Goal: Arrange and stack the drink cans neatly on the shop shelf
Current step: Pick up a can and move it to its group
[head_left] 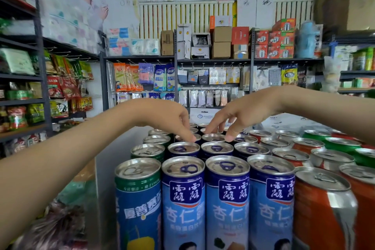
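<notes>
Both hands reach over tightly packed rows of tall blue aluminium drink cans [227, 199], flanked by orange cans [324, 209] and green-topped ones. The left hand [168, 117] and right hand [241, 115], fingers spread and holding nothing, touch can tops mid-row. This looks like straightening; next, nudge those cans into line.

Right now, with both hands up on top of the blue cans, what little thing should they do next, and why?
Probably press the fingertips down and nudge the far blue cans straight. The left hand and right hand both rest fingertips on those tops, gripping nothing, and the nearer blue cans already stand in even rows, so lining up the back ones looks like the sensible step.
</notes>
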